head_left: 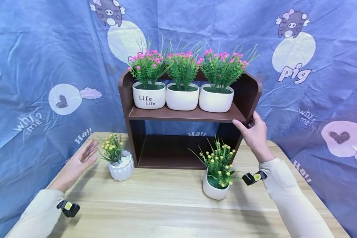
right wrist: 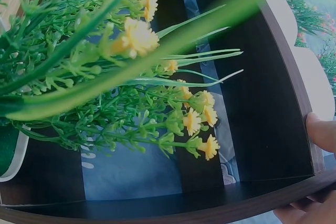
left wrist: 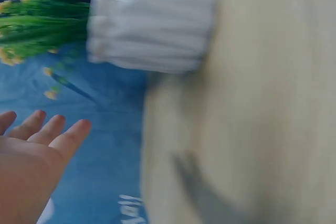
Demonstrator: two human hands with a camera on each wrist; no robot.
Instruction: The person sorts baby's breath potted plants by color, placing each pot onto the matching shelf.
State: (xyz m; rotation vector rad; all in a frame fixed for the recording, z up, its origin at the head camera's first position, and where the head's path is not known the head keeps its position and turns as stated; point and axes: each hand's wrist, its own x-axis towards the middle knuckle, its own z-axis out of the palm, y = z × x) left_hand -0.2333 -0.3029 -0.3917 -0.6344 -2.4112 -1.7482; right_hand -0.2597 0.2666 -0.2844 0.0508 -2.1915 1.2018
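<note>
A dark brown two-tier shelf (head_left: 182,115) stands on the table. My right hand (head_left: 256,135) grips its right side, the thumb on the front edge of the upper board and the fingers round the side panel. In the right wrist view the thumb (right wrist: 321,132) presses that edge. My left hand (head_left: 77,165) is held with fingers extended, left of a small ribbed white pot (head_left: 121,168) with yellow flowers; a gap shows between them in the left wrist view. A smooth white pot (head_left: 215,190) with yellow flowers (head_left: 221,162) stands before the shelf's right front.
Three white oval pots with pink flowers line the upper board: a left one (head_left: 148,99) lettered "Life", a middle one (head_left: 182,99) and a right one (head_left: 216,100). A blue printed cloth (head_left: 47,59) hangs behind and beside the wooden table (head_left: 154,205).
</note>
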